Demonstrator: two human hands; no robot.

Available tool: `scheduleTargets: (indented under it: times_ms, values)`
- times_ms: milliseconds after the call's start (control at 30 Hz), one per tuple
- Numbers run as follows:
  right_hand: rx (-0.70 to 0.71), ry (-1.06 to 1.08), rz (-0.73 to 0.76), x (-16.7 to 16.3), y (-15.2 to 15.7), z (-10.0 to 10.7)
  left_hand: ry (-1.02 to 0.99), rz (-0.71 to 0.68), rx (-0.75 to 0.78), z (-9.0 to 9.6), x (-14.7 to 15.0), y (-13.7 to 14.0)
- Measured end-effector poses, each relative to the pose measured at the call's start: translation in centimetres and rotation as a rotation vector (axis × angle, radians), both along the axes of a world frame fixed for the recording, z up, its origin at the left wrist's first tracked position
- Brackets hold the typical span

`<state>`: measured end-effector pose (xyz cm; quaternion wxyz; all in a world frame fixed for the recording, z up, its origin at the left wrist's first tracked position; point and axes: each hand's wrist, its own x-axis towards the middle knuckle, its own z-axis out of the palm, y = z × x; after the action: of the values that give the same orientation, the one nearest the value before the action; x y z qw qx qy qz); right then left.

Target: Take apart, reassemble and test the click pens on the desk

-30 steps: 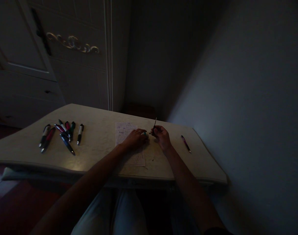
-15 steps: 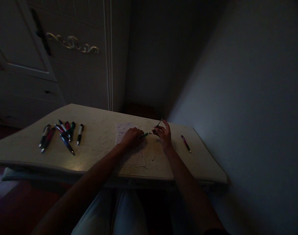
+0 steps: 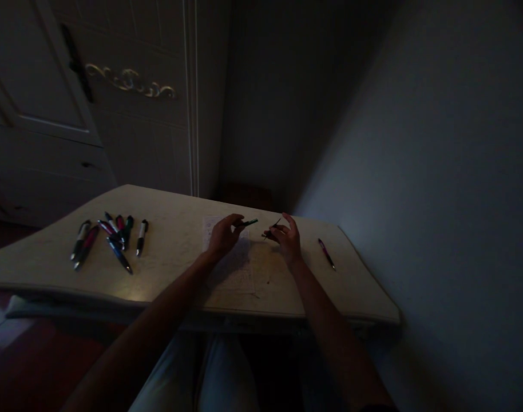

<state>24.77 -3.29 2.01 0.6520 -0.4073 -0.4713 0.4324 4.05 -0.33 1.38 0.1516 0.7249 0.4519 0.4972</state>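
Observation:
My left hand (image 3: 222, 234) is closed on a green pen barrel (image 3: 250, 222), held above the paper with its end pointing right. Across a small gap, my right hand (image 3: 288, 239) pinches a thin dark pen part (image 3: 277, 222) like a refill, tilted up to the right. Something dark also sits at its fingertips, too dim to make out. Under my left hand lies a sheet of paper (image 3: 240, 281) covered in writing. To the right of my right hand, a purple pen (image 3: 327, 254) lies on the table.
On the left of the white table (image 3: 171, 252) lies a loose group of several pens, with a white and black pen (image 3: 141, 237) at its right side. A tiny dark bit (image 3: 268, 281) is near the front edge. A wall (image 3: 437, 200) rises on the right.
My left hand has lifted from the paper and moved slightly left and away, bringing the green barrel up with it. The thin part in my right hand has tipped and sits a little lower.

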Motion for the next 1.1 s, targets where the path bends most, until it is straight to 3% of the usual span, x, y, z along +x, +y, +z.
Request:
scheduleTargets:
  times_ms: [400, 733, 1100]
  values:
    - [-0.005, 0.009, 0.018, -0.2, -0.2, 0.3, 0.007, 0.0, 0.021, -0.3, -0.1, 0.2]
    - [0.0, 0.019, 0.016, -0.1, 0.2, -0.1, 0.303, 0.105, -0.069, -0.3, -0.9, 0.2]
    - [-0.021, -0.008, 0.04, 0.1, 0.3, -0.3, 0.456, 0.077, -0.156, 0.4, -0.9, -0.3]
